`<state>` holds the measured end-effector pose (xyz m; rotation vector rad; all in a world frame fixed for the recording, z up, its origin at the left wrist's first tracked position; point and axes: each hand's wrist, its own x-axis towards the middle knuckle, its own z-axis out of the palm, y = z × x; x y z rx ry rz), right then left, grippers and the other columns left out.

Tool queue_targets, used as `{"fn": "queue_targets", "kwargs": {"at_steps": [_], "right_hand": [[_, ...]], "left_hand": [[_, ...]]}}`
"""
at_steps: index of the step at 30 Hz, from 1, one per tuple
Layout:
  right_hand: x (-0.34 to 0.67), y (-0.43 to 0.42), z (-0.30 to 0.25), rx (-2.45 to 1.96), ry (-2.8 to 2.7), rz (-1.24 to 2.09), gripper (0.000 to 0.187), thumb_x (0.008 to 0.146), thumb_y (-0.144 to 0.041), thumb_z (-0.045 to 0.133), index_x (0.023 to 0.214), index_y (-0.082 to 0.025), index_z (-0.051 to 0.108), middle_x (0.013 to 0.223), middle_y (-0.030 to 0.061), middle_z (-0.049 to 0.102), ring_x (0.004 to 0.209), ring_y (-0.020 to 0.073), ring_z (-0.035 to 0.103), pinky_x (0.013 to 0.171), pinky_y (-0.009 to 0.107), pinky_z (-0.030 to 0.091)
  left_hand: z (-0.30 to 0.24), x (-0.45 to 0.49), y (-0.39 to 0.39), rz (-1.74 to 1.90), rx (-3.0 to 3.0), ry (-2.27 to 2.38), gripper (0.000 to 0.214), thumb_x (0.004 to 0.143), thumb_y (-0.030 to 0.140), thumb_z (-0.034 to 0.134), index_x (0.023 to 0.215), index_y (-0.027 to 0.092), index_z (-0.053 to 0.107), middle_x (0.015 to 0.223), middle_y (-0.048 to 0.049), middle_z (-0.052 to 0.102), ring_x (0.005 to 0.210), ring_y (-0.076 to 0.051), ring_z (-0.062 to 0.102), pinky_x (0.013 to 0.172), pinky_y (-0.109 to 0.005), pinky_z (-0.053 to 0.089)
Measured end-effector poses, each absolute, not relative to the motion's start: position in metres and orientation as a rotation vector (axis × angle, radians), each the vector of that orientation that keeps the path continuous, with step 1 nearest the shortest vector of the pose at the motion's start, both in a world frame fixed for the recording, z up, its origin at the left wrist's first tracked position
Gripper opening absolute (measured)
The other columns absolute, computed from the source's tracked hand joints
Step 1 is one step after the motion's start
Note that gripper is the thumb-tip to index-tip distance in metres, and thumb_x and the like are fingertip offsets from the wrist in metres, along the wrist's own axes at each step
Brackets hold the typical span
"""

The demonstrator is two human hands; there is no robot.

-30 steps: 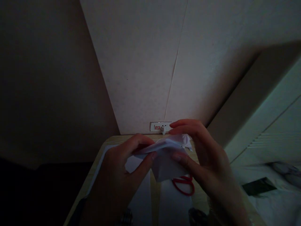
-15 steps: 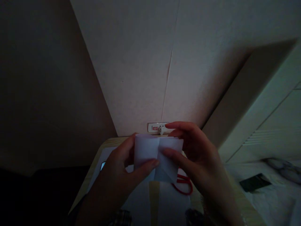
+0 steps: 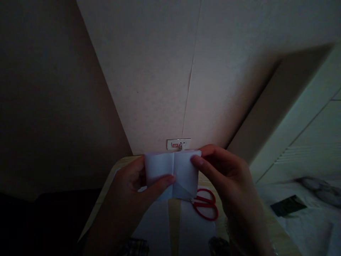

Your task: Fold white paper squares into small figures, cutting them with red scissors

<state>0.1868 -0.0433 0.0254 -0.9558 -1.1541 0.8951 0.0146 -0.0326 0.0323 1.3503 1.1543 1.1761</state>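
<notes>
A folded white paper (image 3: 173,172) is held up in front of me, above a small wooden table (image 3: 121,165). My left hand (image 3: 133,193) grips its left half, thumb pressed across the lower front. My right hand (image 3: 226,177) pinches the paper's upper right edge between thumb and fingers. A vertical crease runs down the middle of the paper. Red-handled scissors (image 3: 206,204) lie on the table just below the paper, near my right hand.
White sheets (image 3: 191,227) lie on the table under my hands. A wall socket plate (image 3: 178,144) sits on the wall right behind the table. A bed with white bedding (image 3: 306,227) and a dark flat object (image 3: 286,206) is at the right. The room is dim.
The paper went from crumpled and partly open to a flat folded rectangle held upright. My right hand shifted from the lower front to the upper right edge, uncovering the scissors.
</notes>
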Motion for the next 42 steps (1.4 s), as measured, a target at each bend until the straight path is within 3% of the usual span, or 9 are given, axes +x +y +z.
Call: {"fn": "queue_targets", "kwargs": {"at_steps": [8,13,17,27,30,33,36,42], "right_hand": [[0.186,-0.049,0.027,-1.038,-1.154,0.827,0.018,0.081,-0.028,0.078,0.066,-0.022,0.069,0.064,-0.0057,0.067,0.064,0.0087,0.062,0.059,0.018,0.045],[0.185,-0.047,0.027,-1.068,-1.187,0.772,0.02,0.081,-0.028,0.078,0.064,-0.022,0.069,0.062,-0.0061,0.065,0.063,0.0094,0.06,0.06,0.02,0.043],[0.185,-0.047,0.028,-1.059,-1.205,0.745,0.021,0.081,-0.026,0.077,0.063,-0.022,0.067,0.06,-0.0067,0.063,0.062,0.0093,0.058,0.058,0.02,0.042],[0.184,-0.047,0.029,-1.086,-1.231,0.702,0.019,0.082,-0.025,0.077,0.065,-0.022,0.07,0.062,-0.0049,0.066,0.063,0.0102,0.06,0.059,0.02,0.043],[0.184,-0.047,0.029,-1.081,-1.23,0.707,0.019,0.082,-0.025,0.077,0.064,-0.022,0.069,0.061,-0.0047,0.065,0.062,0.0107,0.059,0.058,0.021,0.042],[0.183,-0.048,0.029,-1.075,-1.233,0.715,0.021,0.082,-0.024,0.076,0.063,-0.023,0.068,0.061,-0.0045,0.064,0.061,0.011,0.058,0.057,0.022,0.042],[0.182,-0.048,0.029,-1.058,-1.236,0.736,0.02,0.082,-0.023,0.076,0.064,-0.023,0.069,0.061,-0.0047,0.065,0.061,0.0109,0.06,0.057,0.022,0.043],[0.184,-0.049,0.028,-1.052,-1.243,0.725,0.02,0.082,-0.024,0.077,0.064,-0.024,0.068,0.061,-0.0053,0.065,0.059,0.0108,0.06,0.056,0.021,0.043]], "left_hand": [[0.036,0.023,-0.037,1.242,1.255,1.22,0.011,0.061,0.025,0.081,0.067,0.024,0.071,0.062,0.0036,0.073,0.061,-0.016,0.068,0.056,-0.021,0.053],[0.037,0.024,-0.036,1.365,1.272,1.204,0.008,0.063,0.024,0.076,0.067,0.024,0.07,0.057,0.0072,0.065,0.054,-0.011,0.062,0.049,-0.017,0.046],[0.035,0.019,-0.033,1.377,1.324,1.164,0.009,0.067,0.024,0.073,0.061,0.023,0.067,0.053,0.0075,0.06,0.047,-0.009,0.053,0.042,-0.016,0.04],[0.032,0.01,-0.032,1.488,1.504,1.357,0.025,0.081,0.029,0.065,0.057,0.023,0.067,0.055,0.0044,0.055,0.058,-0.013,0.055,0.054,-0.021,0.044],[0.03,0.01,-0.032,1.487,1.443,1.361,0.023,0.082,0.033,0.069,0.061,0.023,0.072,0.06,0.003,0.064,0.062,-0.014,0.06,0.054,-0.021,0.047],[0.029,0.01,-0.031,1.54,1.327,1.289,0.007,0.076,0.028,0.074,0.071,0.026,0.08,0.071,0.0031,0.078,0.066,-0.015,0.069,0.058,-0.022,0.053],[0.03,0.012,-0.033,1.575,1.217,1.201,0.005,0.071,0.023,0.077,0.068,0.027,0.079,0.065,0.0039,0.077,0.069,-0.018,0.075,0.062,-0.024,0.058],[0.026,0.014,-0.036,1.631,1.187,1.252,0.008,0.075,0.029,0.078,0.067,0.028,0.078,0.067,0.0054,0.076,0.075,-0.017,0.073,0.067,-0.023,0.056]]}}
